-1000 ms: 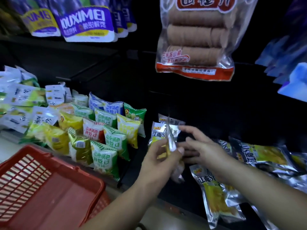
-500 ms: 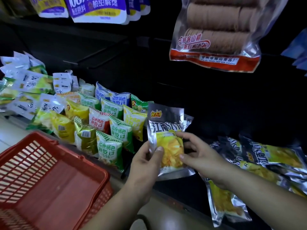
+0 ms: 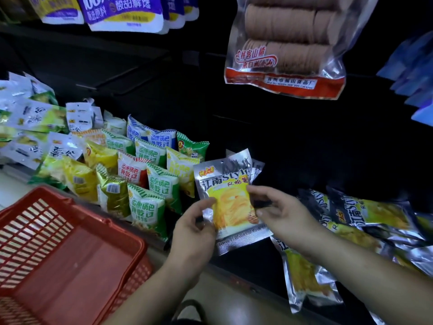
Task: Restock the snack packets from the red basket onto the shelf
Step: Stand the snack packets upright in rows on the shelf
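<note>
A silver snack packet [image 3: 228, 198] with a yellow picture stands upright, face toward me, over the dark shelf [image 3: 293, 160]. My left hand [image 3: 194, 228] pinches its lower left edge. My right hand [image 3: 278, 214] pinches its right edge. Another silver packet edge shows just behind it. Matching silver packets [image 3: 365, 214] lie flat on the shelf to the right, and one [image 3: 304, 280] hangs over the shelf's front edge. The red basket [image 3: 61, 261] sits at the lower left, and no packets show inside it.
Rows of green, yellow, red and blue small snack bags [image 3: 140, 165] stand left of the held packet. White and green bags [image 3: 30, 123] fill the far left. A clear bag of brown round biscuits [image 3: 288, 48] hangs overhead, with purple and white bags [image 3: 124, 12] at the top left.
The packet, held edge-on a second ago, has been turned to face me and stands upright between both hands. The view has shifted, so the basket and shelf appear lower and closer.
</note>
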{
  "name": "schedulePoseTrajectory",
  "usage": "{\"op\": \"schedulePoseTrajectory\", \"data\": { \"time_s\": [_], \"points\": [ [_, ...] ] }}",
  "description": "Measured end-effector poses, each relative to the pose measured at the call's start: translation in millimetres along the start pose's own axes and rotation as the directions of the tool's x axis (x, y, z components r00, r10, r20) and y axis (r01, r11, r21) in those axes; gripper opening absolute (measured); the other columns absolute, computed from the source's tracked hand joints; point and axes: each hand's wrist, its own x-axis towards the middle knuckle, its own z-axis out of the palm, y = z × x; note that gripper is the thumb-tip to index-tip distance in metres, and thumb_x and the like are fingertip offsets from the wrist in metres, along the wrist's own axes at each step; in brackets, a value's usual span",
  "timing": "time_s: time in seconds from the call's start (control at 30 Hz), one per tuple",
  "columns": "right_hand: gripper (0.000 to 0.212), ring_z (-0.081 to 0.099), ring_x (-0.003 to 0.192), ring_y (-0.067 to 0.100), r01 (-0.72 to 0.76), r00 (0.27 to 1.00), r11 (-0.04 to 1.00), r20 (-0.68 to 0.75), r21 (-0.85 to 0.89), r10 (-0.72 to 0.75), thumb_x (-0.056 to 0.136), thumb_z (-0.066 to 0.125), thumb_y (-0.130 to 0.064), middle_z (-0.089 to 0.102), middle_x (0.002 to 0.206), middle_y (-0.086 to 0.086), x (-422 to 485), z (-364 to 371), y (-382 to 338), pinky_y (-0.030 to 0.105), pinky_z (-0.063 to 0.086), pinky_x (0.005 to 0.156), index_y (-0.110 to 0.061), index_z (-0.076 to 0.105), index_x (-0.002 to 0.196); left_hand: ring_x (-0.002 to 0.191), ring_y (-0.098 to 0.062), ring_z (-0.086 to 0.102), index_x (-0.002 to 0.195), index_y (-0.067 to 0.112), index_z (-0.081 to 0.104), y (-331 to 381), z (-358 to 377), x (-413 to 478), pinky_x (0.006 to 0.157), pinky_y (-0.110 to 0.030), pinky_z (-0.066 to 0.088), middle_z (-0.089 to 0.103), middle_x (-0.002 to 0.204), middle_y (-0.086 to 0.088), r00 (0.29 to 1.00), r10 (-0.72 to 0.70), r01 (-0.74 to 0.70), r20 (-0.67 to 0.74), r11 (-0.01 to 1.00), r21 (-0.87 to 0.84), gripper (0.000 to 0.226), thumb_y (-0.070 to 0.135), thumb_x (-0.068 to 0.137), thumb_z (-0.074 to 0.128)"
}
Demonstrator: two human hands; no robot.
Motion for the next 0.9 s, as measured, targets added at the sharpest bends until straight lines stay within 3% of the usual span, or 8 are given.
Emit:
{"op": "schedulePoseTrajectory", "data": {
  "time_s": [0.07, 0.13, 0.3, 0.47, 0.57, 0.7, 0.83, 0.9],
  "points": [
    [0.051, 0.073, 0.088, 0.005, 0.005, 1.000, 1.000, -0.002, 0.024, -0.005, 0.098, 0.056, 0.006, 0.068, 0.126, -0.007, 0, -1, 4, 0.012, 0.054, 0.074, -0.029, 0.061, 0.134, 0.056, -0.020, 0.051, 0.120, 0.037, 0.068, -1, 0, 0, 0.051, -0.032, 0.043, 0.068, 0.078, -0.013, 1.000, 0.002, -0.002, -0.030, 1.000, -0.008, 0.054, -0.009, 0.095, 0.051],
    [0.050, 0.073, 0.097, 0.007, -0.002, 1.000, 0.999, 0.001, 0.044, 0.002, 0.097, 0.057, 0.006, 0.068, 0.125, -0.011, -1, -3, 5, 0.013, 0.054, 0.074, -0.029, 0.062, 0.133, 0.055, -0.019, 0.046, 0.121, 0.037, 0.066, 1, 1, -2, 0.048, -0.030, 0.039, 0.065, 0.074, -0.013, 0.999, 0.005, -0.006, -0.043, 1.000, -0.010, 0.055, -0.009, 0.095, 0.050],
    [0.051, 0.070, 0.081, -0.004, -0.028, 0.999, 0.997, -0.029, 0.075, 0.030, 0.097, 0.050, 0.014, 0.073, 0.116, -0.009, 1, -8, 13, 0.006, 0.043, 0.052, -0.026, 0.068, 0.123, 0.060, -0.024, 0.054, 0.123, 0.038, 0.065, -1, 4, -1, 0.053, -0.036, 0.046, 0.073, 0.095, -0.010, 1.000, 0.010, -0.010, -0.023, 1.000, -0.022, 0.059, -0.012, 0.095, 0.050],
    [0.058, 0.065, 0.082, -0.013, -0.043, 0.996, 0.997, -0.074, 0.060, 0.047, 0.098, 0.043, 0.013, 0.072, 0.115, -0.017, 4, -10, 22, 0.007, 0.046, 0.062, -0.033, 0.073, 0.115, 0.054, -0.013, 0.060, 0.127, 0.032, 0.063, 2, 5, -4, 0.048, -0.028, 0.051, 0.070, 0.095, -0.009, 0.999, 0.037, -0.037, -0.040, 0.999, -0.007, 0.058, -0.014, 0.096, 0.046],
    [0.061, 0.069, 0.106, 0.007, -0.089, 0.983, 0.990, -0.148, 0.108, 0.105, 0.094, 0.045, 0.016, 0.073, 0.119, -0.010, 6, -9, 29, 0.029, 0.057, 0.079, -0.035, 0.079, 0.104, 0.050, -0.020, 0.052, 0.127, 0.037, 0.064, 2, 5, -2, 0.049, -0.034, 0.049, 0.067, 0.087, -0.009, 0.998, 0.032, -0.034, -0.062, 0.999, -0.028, 0.059, -0.011, 0.098, 0.044],
    [0.056, 0.076, 0.088, 0.025, -0.204, 0.965, 0.906, -0.077, 0.370, 0.249, 0.088, 0.043, 0.024, 0.077, 0.108, 0.007, 5, -9, 24, 0.027, 0.054, 0.052, -0.017, 0.076, 0.107, 0.043, -0.016, 0.045, 0.129, 0.033, 0.065, -1, 5, 0, 0.045, -0.027, 0.039, 0.065, 0.072, -0.003, 0.996, 0.014, -0.019, -0.089, 0.999, -0.050, 0.057, -0.011, 0.099, 0.043],
    [0.056, 0.073, 0.098, 0.018, -0.156, 0.984, 0.984, -0.078, 0.087, 0.162, 0.096, 0.049, 0.010, 0.077, 0.106, -0.005, 7, -16, 31, 0.036, 0.059, 0.076, -0.035, 0.073, 0.117, 0.058, -0.011, 0.061, 0.122, 0.036, 0.066, 3, 6, -1, 0.051, -0.023, 0.048, 0.075, 0.102, 0.000, 0.999, 0.027, -0.028, -0.032, 1.000, -0.012, 0.061, -0.014, 0.098, 0.041],
    [0.043, 0.073, 0.093, 0.011, -0.117, 0.993, 0.993, -0.001, 0.017, 0.117, 0.096, 0.065, -0.007, 0.076, 0.102, -0.010, 4, -17, 27, 0.023, 0.054, 0.073, -0.045, 0.071, 0.116, 0.075, -0.009, 0.073, 0.117, 0.033, 0.068, 4, 6, -3, 0.065, -0.021, 0.058, 0.077, 0.104, 0.004, 0.999, 0.037, -0.037, 0.020, 0.999, -0.001, 0.061, -0.018, 0.097, 0.040]
  ]
}}
